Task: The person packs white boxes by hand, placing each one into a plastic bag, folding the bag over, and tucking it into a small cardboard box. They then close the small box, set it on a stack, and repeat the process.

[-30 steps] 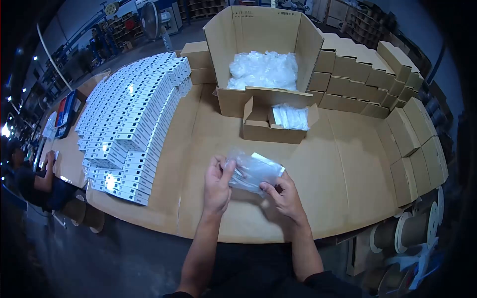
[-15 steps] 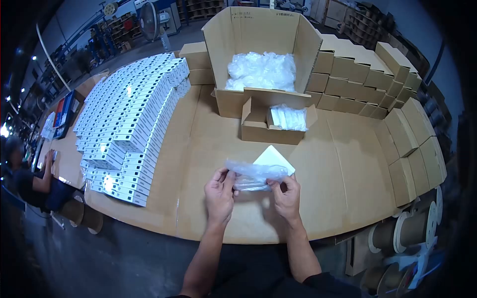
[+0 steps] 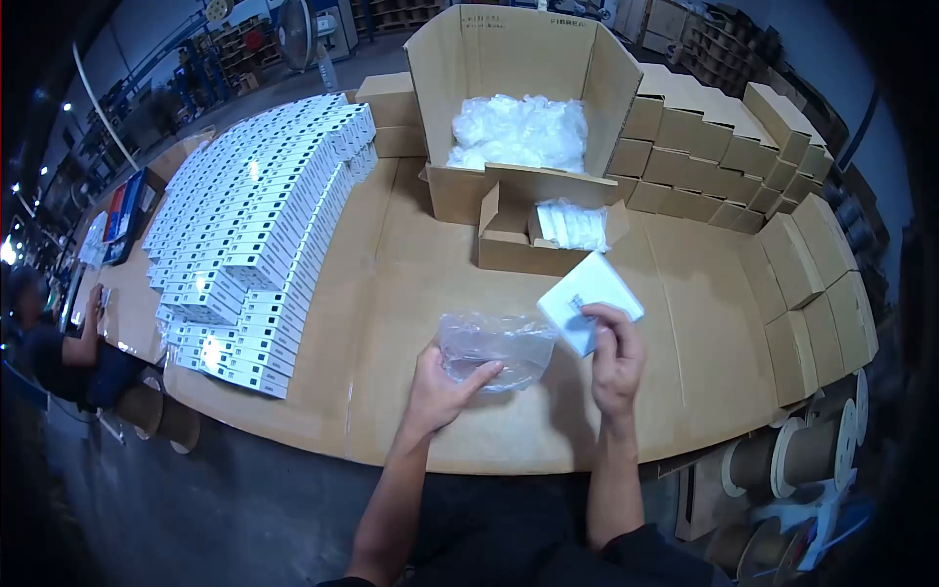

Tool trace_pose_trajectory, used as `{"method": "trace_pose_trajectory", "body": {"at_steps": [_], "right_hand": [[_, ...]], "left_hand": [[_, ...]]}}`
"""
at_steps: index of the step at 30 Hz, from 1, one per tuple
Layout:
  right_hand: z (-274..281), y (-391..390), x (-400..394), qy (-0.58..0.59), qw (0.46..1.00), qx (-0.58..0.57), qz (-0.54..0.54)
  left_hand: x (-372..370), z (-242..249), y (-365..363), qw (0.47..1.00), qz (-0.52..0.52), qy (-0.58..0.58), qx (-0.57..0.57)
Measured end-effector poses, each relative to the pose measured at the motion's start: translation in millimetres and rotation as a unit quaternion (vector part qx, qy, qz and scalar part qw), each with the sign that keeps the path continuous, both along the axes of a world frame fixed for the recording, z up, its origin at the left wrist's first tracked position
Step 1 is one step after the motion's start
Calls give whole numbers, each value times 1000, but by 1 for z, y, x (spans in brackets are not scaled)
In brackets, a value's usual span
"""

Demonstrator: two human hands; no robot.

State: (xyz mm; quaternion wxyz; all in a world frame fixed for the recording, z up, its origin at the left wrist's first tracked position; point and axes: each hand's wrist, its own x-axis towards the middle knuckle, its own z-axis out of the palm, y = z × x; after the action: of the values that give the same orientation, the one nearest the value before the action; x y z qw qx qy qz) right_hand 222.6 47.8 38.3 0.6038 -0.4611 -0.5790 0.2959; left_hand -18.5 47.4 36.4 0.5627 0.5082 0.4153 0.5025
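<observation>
My left hand (image 3: 437,393) is closed on a clear plastic bag (image 3: 497,342), with the thumb lying across its front. The bag hangs crumpled over the cardboard-covered table. To the right, my right hand (image 3: 616,364) pinches a thin, square white box (image 3: 585,293) with a small dark print on its face. The box is tilted, one corner pointing up, its left edge close to the bag. Just beyond is an open small carton (image 3: 523,257) holding several white pieces wrapped in clear plastic (image 3: 573,227).
A large open carton (image 3: 528,54) full of clear plastic bags (image 3: 518,132) stands at the back. White boxes (image 3: 249,230) are stacked at left, brown cartons (image 3: 699,137) at right. A co-worker (image 3: 68,342) sits at far left. Spools (image 3: 797,455) stand below the table's right edge.
My right hand has moved right and up with the white box, away from the bag. The bag stays in my left hand and hangs more spread out.
</observation>
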Motion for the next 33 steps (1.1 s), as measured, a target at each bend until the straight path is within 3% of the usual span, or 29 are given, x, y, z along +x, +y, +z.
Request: {"method": "trace_pose_trajectory", "body": {"at_steps": [2,3,7,10,14,15,22,28,32,33], "right_hand": [[31,5,-5,57,993,105,25],[46,13,-6,33,983,178,40],[82,19,-6,-42,966,189,170],[102,30,-5,-235,924,222,203],[109,31,-12,-274,924,139,227],[108,36,-14,-287,911,185,230],[85,45,-28,-319,897,177,249],[101,44,-28,-239,933,36,268],[91,45,-35,-199,951,39,232],[92,46,-33,-247,940,50,229]], "left_hand": [[1,-2,-2,1000,-4,-11,11],[1,-3,-4,1000,-3,5,15],[0,-1,-6,999,-10,30,29],[0,-2,-6,999,-7,25,28],[-1,-4,-6,999,-14,40,23],[-1,-4,-6,999,-12,34,21],[-6,-8,-5,1000,-3,7,17],[-8,-12,-7,999,-3,26,23],[-6,-13,-6,1000,-5,13,14],[-6,-14,-6,1000,-4,14,11]]}}
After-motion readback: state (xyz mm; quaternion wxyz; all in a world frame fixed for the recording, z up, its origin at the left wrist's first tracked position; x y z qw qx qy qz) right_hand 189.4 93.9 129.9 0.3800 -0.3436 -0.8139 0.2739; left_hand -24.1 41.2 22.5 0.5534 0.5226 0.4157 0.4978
